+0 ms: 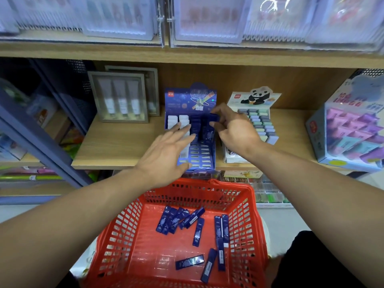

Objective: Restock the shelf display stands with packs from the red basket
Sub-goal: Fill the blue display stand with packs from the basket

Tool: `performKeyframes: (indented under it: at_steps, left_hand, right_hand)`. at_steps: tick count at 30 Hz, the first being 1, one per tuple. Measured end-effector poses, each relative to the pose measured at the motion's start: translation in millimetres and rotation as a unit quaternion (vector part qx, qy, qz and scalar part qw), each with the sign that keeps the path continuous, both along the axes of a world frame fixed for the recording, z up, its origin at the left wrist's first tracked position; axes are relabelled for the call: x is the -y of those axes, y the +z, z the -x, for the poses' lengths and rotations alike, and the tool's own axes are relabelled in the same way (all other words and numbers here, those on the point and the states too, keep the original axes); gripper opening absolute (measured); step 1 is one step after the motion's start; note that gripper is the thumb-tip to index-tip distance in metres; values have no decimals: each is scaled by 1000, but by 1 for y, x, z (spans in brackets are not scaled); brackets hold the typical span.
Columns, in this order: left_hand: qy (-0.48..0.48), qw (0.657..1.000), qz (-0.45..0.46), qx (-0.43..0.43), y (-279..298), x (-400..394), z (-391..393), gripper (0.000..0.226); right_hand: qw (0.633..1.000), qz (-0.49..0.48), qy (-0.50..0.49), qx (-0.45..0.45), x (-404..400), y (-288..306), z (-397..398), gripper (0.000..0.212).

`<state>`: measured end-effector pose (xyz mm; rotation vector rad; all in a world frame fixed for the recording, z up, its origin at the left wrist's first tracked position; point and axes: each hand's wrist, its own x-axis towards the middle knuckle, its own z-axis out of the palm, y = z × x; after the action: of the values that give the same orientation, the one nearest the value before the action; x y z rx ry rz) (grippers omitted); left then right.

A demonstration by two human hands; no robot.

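Observation:
A blue display stand sits on the wooden shelf, with white packs in its left columns and dark blue packs at the back right; its front slots show bare. My right hand pinches a dark blue pack over the stand's back right column. My left hand rests with straight fingers on the stand's left side, touching the white packs. Below, the red basket holds several loose dark blue packs.
A panda-topped stand of pastel packs stands just right of the blue one. Grey framed boxes stand at the back left, a large pastel box at the right. An upper shelf with clear-wrapped notebooks hangs overhead.

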<state>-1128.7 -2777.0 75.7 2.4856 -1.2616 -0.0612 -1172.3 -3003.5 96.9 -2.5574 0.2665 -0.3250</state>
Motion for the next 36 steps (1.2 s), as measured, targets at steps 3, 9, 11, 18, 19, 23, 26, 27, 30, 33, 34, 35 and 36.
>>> performKeyframes:
  at_steps: [3,9,11,18,19,23,26,27,30,33,34,35,36]
  left_hand:
    - [-3,998,-59,3,-4,2,2,88]
    - [-11,997,-74,-12,-8,1,0,93]
    - [-15,997,-73,-14,-8,0,0,93]
    - [-19,997,-72,-23,-7,0,-1,92]
    - [-19,997,-72,-23,-7,0,-2,93]
    - [-19,997,-74,-26,-7,0,-2,93]
    - [-19,997,-74,-26,-8,-1,-2,93]
    - [-19,997,-74,-25,-8,-1,-2,92]
    - [-20,997,-74,-23,-9,-1,-3,92]
    - [-19,997,-74,-24,-8,0,-2,93]
    - [-19,997,-73,-25,-8,-1,-2,93]
    - [-19,997,-73,-25,-8,-1,-2,93]
    - [-19,997,-73,-26,-8,-1,-2,93]
  right_hand:
    - [998,58,3,-6,0,0,-3,14]
    - [998,66,12,-1,-1,-5,-9,19]
    - [998,69,10,-3,0,-6,-8,22]
    - [998,61,11,-20,7,0,-5,17]
    - [998,65,9,-18,7,0,-5,16]
    - [997,73,11,-12,9,2,-4,18]
    - [997,78,17,-13,9,2,-8,18]
    - [996,82,19,-9,8,2,-9,18]
    - [994,104,31,-9,6,-1,-15,20]
    - [996,84,-3,-14,2,-2,-19,20]
    - [997,73,-23,-18,1,-1,-20,18]
    - [997,68,-41,-24,0,0,-21,17]
    - [996,67,-53,-35,-1,2,-23,15]
